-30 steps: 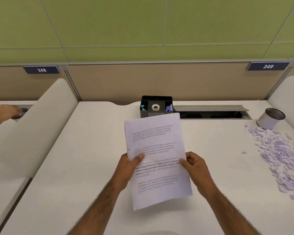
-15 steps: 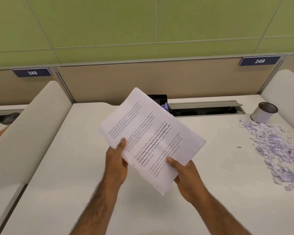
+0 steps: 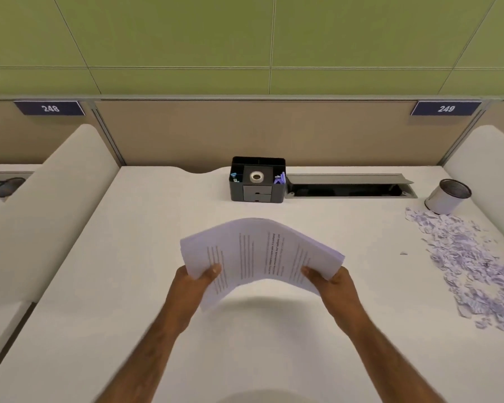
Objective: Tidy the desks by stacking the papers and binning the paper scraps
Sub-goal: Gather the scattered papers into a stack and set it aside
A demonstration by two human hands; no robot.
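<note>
Holding a thin sheaf of white printed paper sheets [image 3: 262,251] in the air over the middle of the white desk [image 3: 122,286], clear of its surface and arching upward in the centre. Pinching the sheaf's near left corner with the left hand [image 3: 195,283], thumb on top and fingers hidden beneath; pinching its near right corner with the right hand [image 3: 333,283] likewise. Judging the sheaf as light, limp and slippery sheet against sheet: bowing between the 2 grips, likely fanning apart under a loose hold. Favouring a firm pinch at both short edges, then tapping 1 long edge square on the desk before laying flat. Leaving a wide scatter of torn pale-lilac paper scraps [image 3: 472,263] along the desk's right edge, just beside a white cylindrical tin [image 3: 445,199] at the far right corner. Noting a black plastic desk organiser [image 3: 258,183] at the middle of the far edge.
</note>
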